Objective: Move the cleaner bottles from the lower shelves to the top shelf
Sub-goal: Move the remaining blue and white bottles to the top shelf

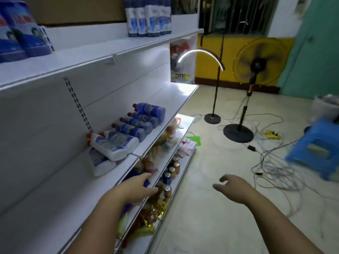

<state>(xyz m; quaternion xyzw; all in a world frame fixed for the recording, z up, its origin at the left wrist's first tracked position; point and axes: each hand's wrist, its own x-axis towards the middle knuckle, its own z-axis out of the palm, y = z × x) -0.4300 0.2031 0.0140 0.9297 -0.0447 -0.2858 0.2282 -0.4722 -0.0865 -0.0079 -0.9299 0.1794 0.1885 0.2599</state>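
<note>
Several blue cleaner bottles (141,119) with red caps lie on their sides on the middle shelf (165,99). Beside them lie white cleaner bottles (113,143), stacked, with another white one (100,163) below them. On the top shelf (102,50) stand white-and-blue bottles (149,15) and blue packs (22,32). My left hand (134,188) reaches under the middle shelf's front edge with fingers spread, holding nothing. My right hand (233,187) hovers over the floor, fingers loosely apart and empty.
Lower shelves hold snack packets (150,215) and small jars (171,171). On the floor stand an arc lamp (212,118), a pedestal fan (256,66), a blue plastic stool (315,149) and loose cables (271,162). A cardboard box (78,10) sits on the top shelf.
</note>
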